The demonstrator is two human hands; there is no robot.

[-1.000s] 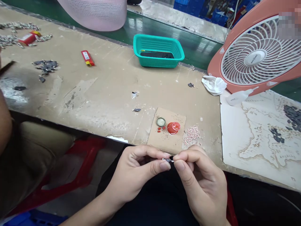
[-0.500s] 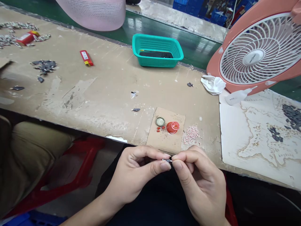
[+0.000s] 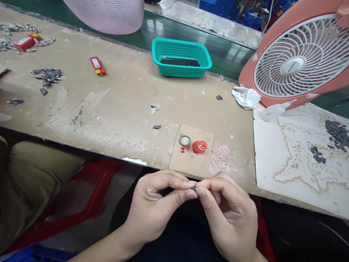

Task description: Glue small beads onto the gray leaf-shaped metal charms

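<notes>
My left hand point(image 3: 158, 202) and my right hand point(image 3: 229, 211) meet over my lap, just below the table's front edge. Both pinch a tiny dark part point(image 3: 193, 189) between thumb and fingertips; the fingers hide most of it. Just beyond my hands a cardboard square point(image 3: 191, 160) lies on the table with a bottle cap point(image 3: 185, 140), a red cap point(image 3: 199, 147) and a few red beads. A small heap of pale pink beads point(image 3: 222, 154) sits to its right.
A teal basket point(image 3: 182, 60) stands at the back, a pink fan point(image 3: 297, 58) at the right with a crumpled tissue point(image 3: 247, 97) and a glue bottle point(image 3: 274, 111). Dark parts point(image 3: 338, 133) lie on stained white paper. A red lighter point(image 3: 97, 66) lies left. Another person's leg point(image 3: 35, 174) is at lower left.
My fingertips have drawn closer together, covering the small part almost fully. The other person's arm has left the left edge of the view.
</notes>
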